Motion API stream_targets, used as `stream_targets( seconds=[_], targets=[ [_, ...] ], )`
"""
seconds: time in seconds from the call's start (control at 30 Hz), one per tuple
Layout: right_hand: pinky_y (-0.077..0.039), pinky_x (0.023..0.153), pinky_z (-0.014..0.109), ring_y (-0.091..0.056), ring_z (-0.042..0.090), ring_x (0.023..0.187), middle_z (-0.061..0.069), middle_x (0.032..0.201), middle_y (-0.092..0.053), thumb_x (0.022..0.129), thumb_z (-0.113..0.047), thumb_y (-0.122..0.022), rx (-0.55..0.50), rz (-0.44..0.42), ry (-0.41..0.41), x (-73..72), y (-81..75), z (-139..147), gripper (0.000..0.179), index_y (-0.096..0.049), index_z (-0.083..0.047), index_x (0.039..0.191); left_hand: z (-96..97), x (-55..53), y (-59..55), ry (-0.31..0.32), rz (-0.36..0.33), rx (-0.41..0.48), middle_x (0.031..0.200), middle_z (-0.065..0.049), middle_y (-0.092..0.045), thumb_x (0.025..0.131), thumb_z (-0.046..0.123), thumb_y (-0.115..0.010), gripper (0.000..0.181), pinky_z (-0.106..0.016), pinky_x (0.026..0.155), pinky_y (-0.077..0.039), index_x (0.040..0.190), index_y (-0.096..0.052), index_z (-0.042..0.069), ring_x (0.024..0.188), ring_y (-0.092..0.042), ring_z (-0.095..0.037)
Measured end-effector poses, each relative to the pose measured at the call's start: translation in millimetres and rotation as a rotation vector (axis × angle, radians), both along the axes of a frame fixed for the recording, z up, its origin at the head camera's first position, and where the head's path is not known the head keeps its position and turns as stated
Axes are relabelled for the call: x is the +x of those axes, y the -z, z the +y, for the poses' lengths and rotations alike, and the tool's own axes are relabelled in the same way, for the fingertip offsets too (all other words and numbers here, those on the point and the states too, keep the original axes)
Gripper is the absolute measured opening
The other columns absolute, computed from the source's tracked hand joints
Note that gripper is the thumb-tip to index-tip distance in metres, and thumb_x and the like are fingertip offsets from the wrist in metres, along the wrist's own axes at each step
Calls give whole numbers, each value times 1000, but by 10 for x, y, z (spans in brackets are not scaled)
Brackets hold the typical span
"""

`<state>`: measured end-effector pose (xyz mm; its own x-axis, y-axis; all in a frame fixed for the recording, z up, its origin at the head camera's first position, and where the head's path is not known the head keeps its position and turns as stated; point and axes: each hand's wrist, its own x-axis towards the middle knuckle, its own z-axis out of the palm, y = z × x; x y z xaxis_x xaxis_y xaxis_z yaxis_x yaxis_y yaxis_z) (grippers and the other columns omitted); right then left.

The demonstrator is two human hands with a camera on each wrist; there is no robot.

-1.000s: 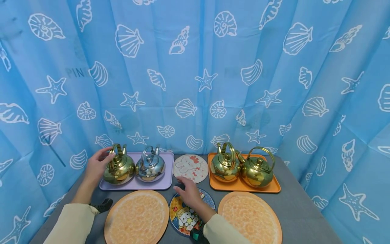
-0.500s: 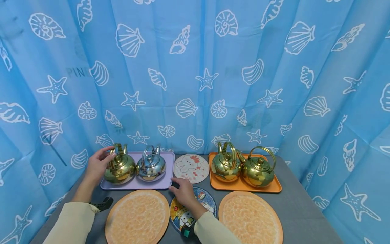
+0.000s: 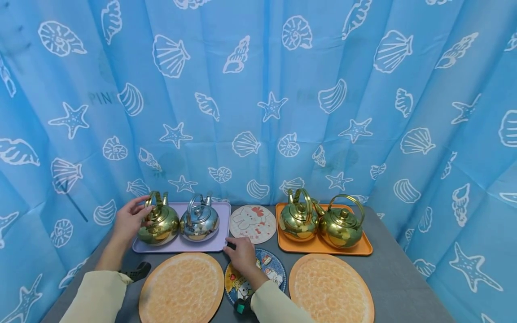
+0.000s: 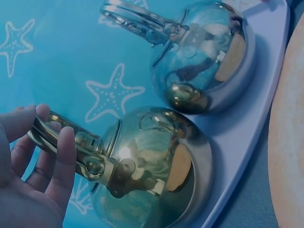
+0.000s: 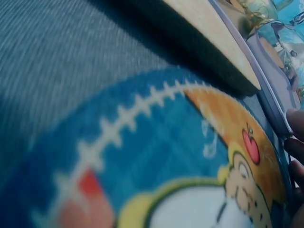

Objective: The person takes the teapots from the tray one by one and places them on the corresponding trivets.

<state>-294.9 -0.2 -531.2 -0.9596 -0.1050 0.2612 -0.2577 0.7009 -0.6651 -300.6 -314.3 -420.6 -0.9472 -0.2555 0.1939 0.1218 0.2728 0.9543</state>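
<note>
My left hand [image 3: 128,220] is at the handle of a gold kettle [image 3: 159,226], at the left of a lilac tray [image 3: 225,211]. In the left wrist view its thumb and fingers close round that handle [image 4: 71,149]. Beside it on the same tray stands a silver kettle [image 3: 200,223]. My right hand [image 3: 243,258] pinches the front right corner of the tray. The right wrist view shows just the fingertips [image 5: 295,121] at the tray's rim [image 5: 273,107]. The kettle appears upright on the tray.
An orange tray [image 3: 284,247] at the right holds two gold kettles [image 3: 300,222]. A round rabbit mat [image 3: 253,223] lies between the trays. In front are two round tan mats [image 3: 181,287] and a cartoon mat [image 3: 274,269] under my right arm. A blue curtain [image 3: 258,112] hangs behind.
My right hand has moved left and a little forward, from over the cartoon mat to the lilac tray's corner. The left fingers have shifted slightly at the handle; the kettles stay in place.
</note>
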Motion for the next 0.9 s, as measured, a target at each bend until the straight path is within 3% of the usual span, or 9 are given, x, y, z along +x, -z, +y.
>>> stream_targets(
  seconds=[0.23, 0.9],
  targets=[
    [-41, 89, 41, -58, 18, 98, -7, 100, -72, 86, -26, -75, 8, 25, 88, -6, 24, -65, 22, -77, -20, 107, 59, 9, 23, -26, 8, -3, 105, -6, -53, 100, 20, -57, 47, -36, 72, -59, 144, -47, 6, 97, -59, -14],
    [-40, 91, 41, -57, 17, 100, -9, 100, -71, 86, -26, -76, -1, -12, 110, 4, 13, -91, 22, -78, -21, 107, 130, 169, -20, -5, 44, -11, 116, -14, -50, 102, 9, -50, 47, -37, 78, -57, 148, -42, 7, 97, -56, -12]
  ],
)
